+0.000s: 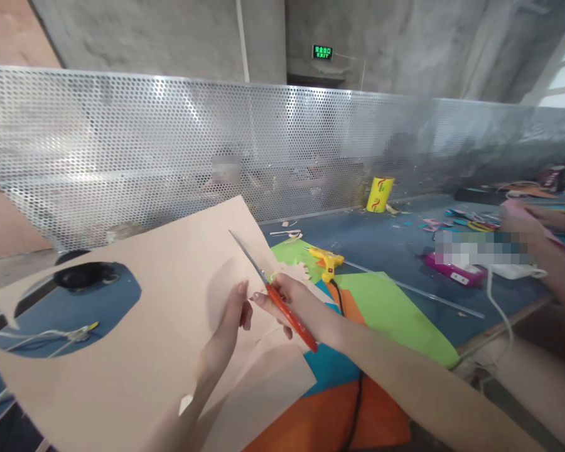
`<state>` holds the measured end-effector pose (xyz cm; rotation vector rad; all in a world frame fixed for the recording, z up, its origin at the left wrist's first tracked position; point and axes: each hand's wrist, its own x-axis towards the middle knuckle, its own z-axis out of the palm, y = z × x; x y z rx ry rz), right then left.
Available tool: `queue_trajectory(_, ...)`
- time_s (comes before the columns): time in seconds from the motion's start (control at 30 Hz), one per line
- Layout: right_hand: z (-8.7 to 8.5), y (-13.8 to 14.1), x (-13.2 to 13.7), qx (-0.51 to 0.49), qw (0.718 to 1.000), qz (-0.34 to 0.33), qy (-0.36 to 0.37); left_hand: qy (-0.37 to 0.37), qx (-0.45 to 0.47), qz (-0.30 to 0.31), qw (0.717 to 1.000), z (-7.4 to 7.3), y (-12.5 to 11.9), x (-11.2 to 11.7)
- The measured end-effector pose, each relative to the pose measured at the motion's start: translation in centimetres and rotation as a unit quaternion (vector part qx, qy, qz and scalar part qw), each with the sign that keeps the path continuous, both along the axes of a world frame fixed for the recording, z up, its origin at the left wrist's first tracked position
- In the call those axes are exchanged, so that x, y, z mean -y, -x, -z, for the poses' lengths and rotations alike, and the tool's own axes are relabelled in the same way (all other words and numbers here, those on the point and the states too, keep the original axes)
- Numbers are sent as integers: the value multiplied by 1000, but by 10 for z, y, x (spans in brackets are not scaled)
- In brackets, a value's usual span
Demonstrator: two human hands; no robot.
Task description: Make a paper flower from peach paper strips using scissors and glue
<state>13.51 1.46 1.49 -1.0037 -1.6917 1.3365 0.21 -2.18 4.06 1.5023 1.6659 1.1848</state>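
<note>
A large beige foam sheet (136, 326) with an oval hole cut in its left part lies over the blue table. My left hand (228, 329) rests on the sheet near its right edge, fingers together and pinching it. My right hand (294, 304) is closed round the orange handles of a pair of scissors (275, 295). The steel blades point up and left over the sheet.
A yellow glue gun (327, 260) with a black cord lies on green (386, 307), orange and blue sheets to the right. A yellow cup (379, 194) stands by the perforated metal screen (169, 144). Another person's arm (546, 251) works at the far right among scraps.
</note>
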Motion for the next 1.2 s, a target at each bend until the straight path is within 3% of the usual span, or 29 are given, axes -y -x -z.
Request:
queue_trajectory(0.2, 6, 0, -7, -9, 999, -18, -27, 12, -4, 23, 1000, 5, -1, -3)
queue_trajectory(0.37, 9, 0, -8, -7, 1000, -25, -7, 5, -6, 15, 1000, 5, -2, -2)
queue_trajectory(0.6, 2, -3, -5, -16, 1000, -13, -18, 35, -17, 66, 997, 20, 3, -8)
queue_trajectory(0.77, 9, -1, -5, -23, 999, -24, -9, 25, -25, 69, 997, 22, 3, -8)
queue_trajectory(0.93, 9, 1, -4, -43, 999, -19, -8, 16, 13, 89, 996, 26, -3, -9)
queue_trajectory(1.2, 4, 4, -1, -75, 996, -37, 20, 14, -12, 67, 998, 27, -7, -10)
